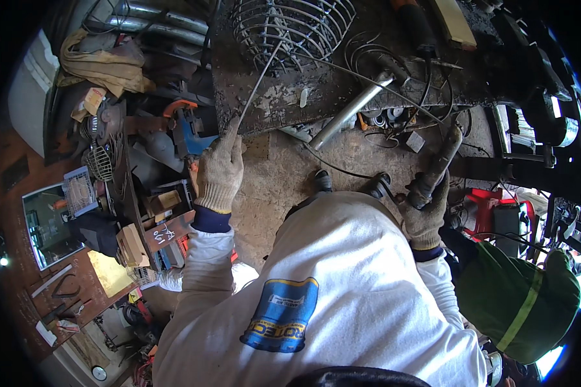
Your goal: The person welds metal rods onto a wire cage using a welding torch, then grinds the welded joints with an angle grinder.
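Note:
My left hand (221, 169), in a knitted work glove, is closed on a thin metal rod (259, 82) that slants up to a round wire cage (294, 29) on the dark workbench (265, 97). In my gloved right hand (426, 216) is a worn, dirty welding electrode holder (439, 164). From its tip a long thin welding electrode (374, 82) runs up and left toward the same cage. The two thin ends come close together at the cage's near side; whether they touch it I cannot tell.
A metal tube (352, 109) juts over the bench edge, with loose cables nearby. An orange-and-black power tool (416, 29) lies at the back. At left are cluttered shelves and a blue clamp-like tool (192, 132). A person in green (523, 297) is close on the right.

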The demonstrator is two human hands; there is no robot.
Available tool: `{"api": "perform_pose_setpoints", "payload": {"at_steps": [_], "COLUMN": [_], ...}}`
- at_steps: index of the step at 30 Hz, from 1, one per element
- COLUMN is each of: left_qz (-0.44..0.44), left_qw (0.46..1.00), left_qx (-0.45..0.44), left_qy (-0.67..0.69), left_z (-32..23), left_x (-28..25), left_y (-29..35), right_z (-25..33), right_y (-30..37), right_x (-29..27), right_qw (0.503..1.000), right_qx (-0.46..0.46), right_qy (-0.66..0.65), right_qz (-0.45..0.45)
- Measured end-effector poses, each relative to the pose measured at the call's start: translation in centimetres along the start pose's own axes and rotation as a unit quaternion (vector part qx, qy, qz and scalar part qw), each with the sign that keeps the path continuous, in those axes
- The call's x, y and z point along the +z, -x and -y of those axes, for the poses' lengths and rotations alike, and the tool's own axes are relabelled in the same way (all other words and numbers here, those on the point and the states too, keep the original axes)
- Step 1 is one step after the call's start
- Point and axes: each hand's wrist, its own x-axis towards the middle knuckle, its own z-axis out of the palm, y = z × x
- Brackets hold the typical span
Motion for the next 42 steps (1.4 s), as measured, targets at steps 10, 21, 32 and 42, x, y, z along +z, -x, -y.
{"api": "perform_pose_setpoints", "payload": {"at_steps": [10,21,32,42], "left_qz": [-0.018,0.047,0.004,-0.001], "left_qw": [1.0,0.996,0.996,0.994], "left_qx": [-0.001,-0.072,-0.003,0.023], "left_qy": [0.021,-0.023,0.092,0.107], "left_z": [-0.3,-2.0,0.2,-1.4], "left_x": [-0.4,-1.4,0.1,-1.3], "left_y": [-0.1,0.0,0.1,-0.2], "right_z": [3.2,15.9,21.0,19.8], "right_y": [0.1,-10.1,-19.8,-22.3], "right_x": [-3.1,-4.2,2.5,4.5], "right_qw": [0.992,0.96,0.924,0.904], "right_qx": [0.07,-0.111,-0.154,-0.25], "right_qy": [-0.097,0.225,0.346,0.347], "right_qz": [-0.046,-0.125,-0.057,0.013]}}
